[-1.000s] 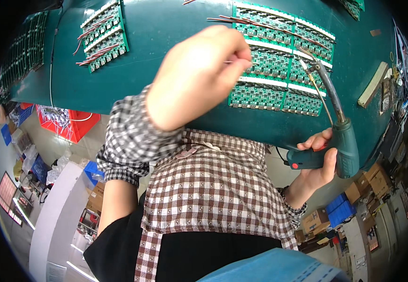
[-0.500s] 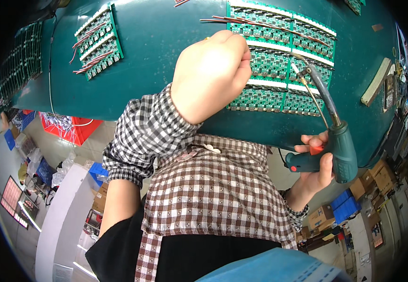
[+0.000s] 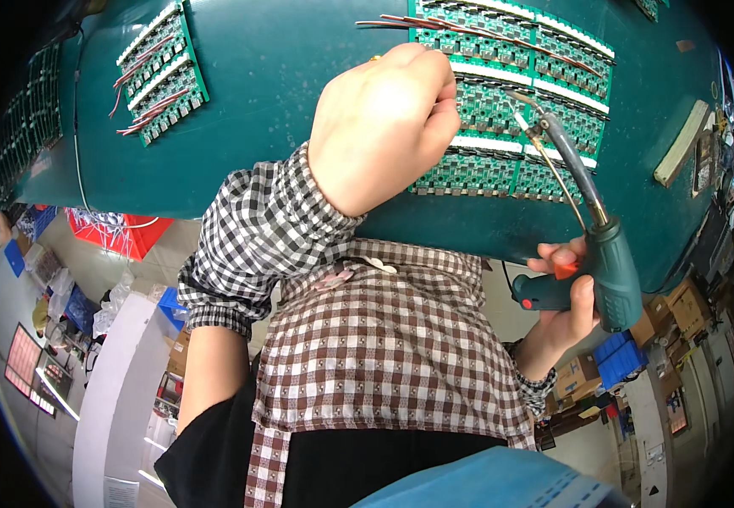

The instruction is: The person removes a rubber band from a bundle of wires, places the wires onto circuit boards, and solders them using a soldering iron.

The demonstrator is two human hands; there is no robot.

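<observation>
My right hand [image 3: 566, 326] grips a green soldering gun [image 3: 619, 275] with a red trigger, a bent metal barrel and a thin feed tube beside it. The gun's tip is over the middle of a panel of green circuit boards [image 3: 553, 123] with white connector rows. My left hand [image 3: 384, 127] is closed at the panel's left side, back of the hand up. Its fingertips and anything between them are hidden. A bundle of red, black and white wires [image 3: 468, 32] lies across the panel's far rows, its ends sticking out past the left edge.
Another board panel [image 3: 159, 72] with wires on it lies to the left on the green table [image 3: 274, 51]. More boards [image 3: 28, 127] stand at the far left, near a cable [image 3: 77, 127]. Below the table edge is a red bin [image 3: 121, 233]. A pale bar [image 3: 680, 144] lies at the right.
The soldering gun's tip has moved a little left across the panel, toward my left hand. My left hand stays closed in nearly the same place. The whole view has shifted slightly.
</observation>
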